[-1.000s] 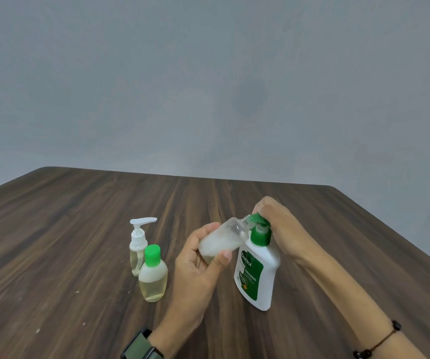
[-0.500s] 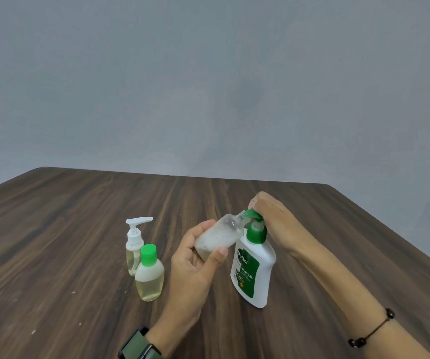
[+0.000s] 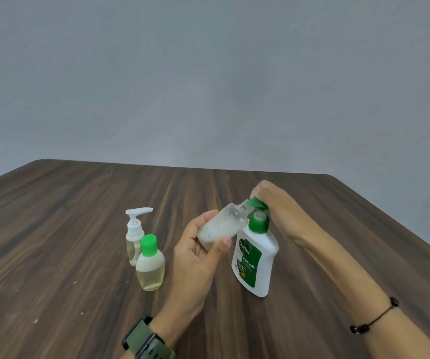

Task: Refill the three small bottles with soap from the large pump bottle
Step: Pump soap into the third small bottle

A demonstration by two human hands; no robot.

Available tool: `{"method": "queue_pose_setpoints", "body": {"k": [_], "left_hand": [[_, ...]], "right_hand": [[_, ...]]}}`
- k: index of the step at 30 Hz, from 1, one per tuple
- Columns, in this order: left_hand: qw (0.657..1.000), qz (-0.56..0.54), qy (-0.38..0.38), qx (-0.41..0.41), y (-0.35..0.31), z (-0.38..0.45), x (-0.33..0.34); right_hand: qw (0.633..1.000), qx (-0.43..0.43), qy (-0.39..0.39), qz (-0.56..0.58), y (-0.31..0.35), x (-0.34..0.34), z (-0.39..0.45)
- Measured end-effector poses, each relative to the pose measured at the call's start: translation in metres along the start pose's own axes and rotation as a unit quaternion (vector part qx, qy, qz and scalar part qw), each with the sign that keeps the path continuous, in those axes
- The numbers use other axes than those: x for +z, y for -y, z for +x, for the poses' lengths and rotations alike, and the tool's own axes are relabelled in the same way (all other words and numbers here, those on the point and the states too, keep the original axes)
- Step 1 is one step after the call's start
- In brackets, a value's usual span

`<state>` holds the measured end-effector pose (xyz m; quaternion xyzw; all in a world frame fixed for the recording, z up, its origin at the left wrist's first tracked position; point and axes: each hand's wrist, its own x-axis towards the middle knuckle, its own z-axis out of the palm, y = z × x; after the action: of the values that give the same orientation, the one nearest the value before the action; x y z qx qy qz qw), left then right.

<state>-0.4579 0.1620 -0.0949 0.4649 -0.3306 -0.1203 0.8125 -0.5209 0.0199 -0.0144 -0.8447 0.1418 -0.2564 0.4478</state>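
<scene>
- Left hand (image 3: 195,252) holds a tilted open small bottle (image 3: 221,226), mouth at the green pump spout (image 3: 256,202).
- Right hand (image 3: 278,211) presses the large pump bottle (image 3: 256,260).
- Two capped bottles (image 3: 150,265) stand on the tabletop (image 3: 53,229).

The place read as a bare, staged indoor corner rather than a working kitchen or shop; which kind of room it was could not be told. Under both hands ran a dark wood-grain table (image 3: 66,229), its far edge well beyond them. Behind that edge stood a plain grey wall (image 3: 208,73) without marks or fittings, under even, soft light.
</scene>
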Motion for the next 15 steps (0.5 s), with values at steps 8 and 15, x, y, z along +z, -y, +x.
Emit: {"method": "queue_pose_setpoints", "body": {"k": [8,15], "left_hand": [[1.000,0.007,-0.006,-0.001,0.002,-0.001,-0.003],[1.000,-0.002,-0.011,0.000,-0.001,0.001,0.000]], "right_hand": [[1.000,0.021,-0.022,-0.005,-0.014,0.010,-0.008],[1.000,0.011,0.001,-0.007,0.004,0.000,0.000]]}}
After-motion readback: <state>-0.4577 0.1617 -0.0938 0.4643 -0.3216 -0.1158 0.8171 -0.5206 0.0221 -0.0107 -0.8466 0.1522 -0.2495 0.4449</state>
